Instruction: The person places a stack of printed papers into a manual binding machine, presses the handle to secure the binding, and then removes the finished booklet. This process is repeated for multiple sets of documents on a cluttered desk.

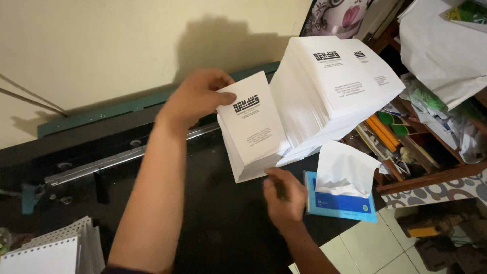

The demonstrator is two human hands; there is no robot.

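1. Head view shows your left hand with its fingers pinching the top edge of a small stack of printed white sheets, held tilted above the black desk.
2. Your right hand props the stack's lower corner; fingers curled, touching its underside.
3. Risk, as I judge it: the loose sheets may fan out or slide off, since only two edges are held.
4. Just beside stands a taller leaning pile of sheets, each with a black emblem on top; a nudge could topple it.
5. Near your right hand lies a blue tissue pack, white tissue poking up.
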